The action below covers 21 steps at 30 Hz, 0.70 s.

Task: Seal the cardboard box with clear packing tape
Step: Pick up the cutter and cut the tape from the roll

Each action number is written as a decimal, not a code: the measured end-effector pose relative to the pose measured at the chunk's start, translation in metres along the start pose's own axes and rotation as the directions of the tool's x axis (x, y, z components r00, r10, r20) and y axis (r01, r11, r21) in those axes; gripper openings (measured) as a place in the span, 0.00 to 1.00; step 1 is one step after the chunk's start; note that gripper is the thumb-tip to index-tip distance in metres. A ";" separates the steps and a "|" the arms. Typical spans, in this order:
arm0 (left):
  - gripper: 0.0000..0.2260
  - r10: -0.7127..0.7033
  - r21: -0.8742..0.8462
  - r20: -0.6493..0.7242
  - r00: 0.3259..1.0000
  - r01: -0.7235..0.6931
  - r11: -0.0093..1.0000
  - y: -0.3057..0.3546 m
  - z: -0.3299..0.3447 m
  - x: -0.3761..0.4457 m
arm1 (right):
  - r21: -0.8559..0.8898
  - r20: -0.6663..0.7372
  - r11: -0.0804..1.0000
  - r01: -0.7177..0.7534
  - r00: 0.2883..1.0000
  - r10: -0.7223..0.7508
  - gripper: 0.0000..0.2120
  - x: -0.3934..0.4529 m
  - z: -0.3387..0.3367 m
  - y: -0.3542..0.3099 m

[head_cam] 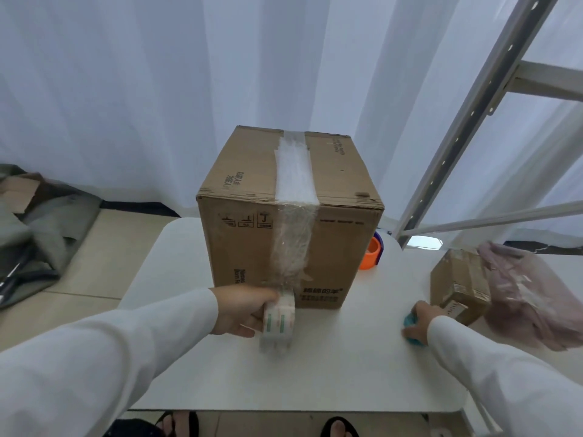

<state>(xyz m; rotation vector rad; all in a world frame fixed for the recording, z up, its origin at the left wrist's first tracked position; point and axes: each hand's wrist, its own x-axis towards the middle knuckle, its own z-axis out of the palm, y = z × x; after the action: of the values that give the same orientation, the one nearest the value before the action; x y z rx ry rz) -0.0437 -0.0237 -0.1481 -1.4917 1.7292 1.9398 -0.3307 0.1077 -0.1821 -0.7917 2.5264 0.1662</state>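
A brown cardboard box (337, 247) stands on the white table (331, 373), flaps closed. A strip of clear packing tape (295, 171) runs across its top seam and down the front face. The strip ends at the tape roll (279, 320), which my left hand (241, 310) grips at the foot of the box's front. My right hand (418, 323) rests on the table at the right, closed over a small teal object (410, 321); I cannot tell what it is.
An orange tape dispenser (372, 252) sits behind the box's right side. A small cardboard box (459, 285) and a pinkish plastic bag (533, 294) lie at the right. A metal shelf frame (467, 121) leans at the right. Clothes lie on the floor at left.
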 end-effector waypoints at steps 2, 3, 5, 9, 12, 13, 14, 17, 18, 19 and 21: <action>0.10 0.002 -0.023 0.017 1.000 -0.002 1.000 -0.002 -0.002 0.001 | 0.001 0.052 0.999 0.051 0.997 -0.051 0.28 -0.006 0.004 -0.008; 0.09 0.005 -0.021 0.023 1.000 -0.004 1.000 -0.003 -0.002 0.002 | -0.010 0.070 0.996 0.086 0.994 -0.085 0.27 -0.009 0.004 -0.013; 0.11 0.015 -0.001 0.033 0.999 -0.015 1.000 -0.007 -0.001 0.003 | 0.052 0.143 0.984 0.173 0.973 -0.179 0.23 -0.019 0.002 -0.027; 0.17 0.033 0.029 0.045 0.998 -0.034 0.999 -0.009 0.000 0.005 | 0.290 0.223 0.881 0.375 0.868 -0.443 0.13 -0.061 -0.018 -0.061; 0.18 0.035 0.046 0.048 0.998 -0.037 0.998 -0.008 -0.002 0.004 | 0.546 0.209 0.698 0.463 0.732 -0.648 0.08 -0.092 -0.031 -0.082; 0.18 0.035 0.050 0.045 0.998 -0.037 0.998 -0.008 -0.002 0.003 | 0.639 0.204 0.637 0.432 0.703 -0.681 0.08 -0.099 -0.034 -0.087; 0.18 0.033 0.052 0.037 0.999 -0.035 0.998 -0.007 -0.001 0.003 | 0.723 0.207 0.582 0.372 0.687 -0.696 0.08 -0.103 -0.036 -0.091; 0.18 0.031 0.054 0.010 0.999 -0.031 0.998 -0.006 0.002 0.001 | 0.868 0.227 0.456 0.194 0.662 -0.714 0.11 -0.110 -0.043 -0.100; 0.18 0.034 0.058 0.006 0.999 -0.034 0.998 -0.006 0.002 0.001 | 0.885 0.227 0.434 0.170 0.655 -0.721 0.11 -0.111 -0.045 -0.103; 0.19 0.036 0.063 0.005 0.999 -0.037 0.997 -0.007 0.002 0.001 | 0.894 0.225 0.420 0.159 0.651 -0.725 0.12 -0.112 -0.047 -0.104; 0.18 0.041 0.070 0.000 0.999 -0.041 0.997 -0.007 0.002 0.001 | 0.903 0.214 0.401 0.154 0.647 -0.731 0.12 -0.113 -0.049 -0.107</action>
<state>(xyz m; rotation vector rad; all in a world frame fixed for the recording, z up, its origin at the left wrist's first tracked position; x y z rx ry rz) -0.0407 -0.0202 -0.1534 -1.4451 1.8222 1.8768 -0.2097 0.0642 -0.0821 -0.8176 1.3537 -0.8349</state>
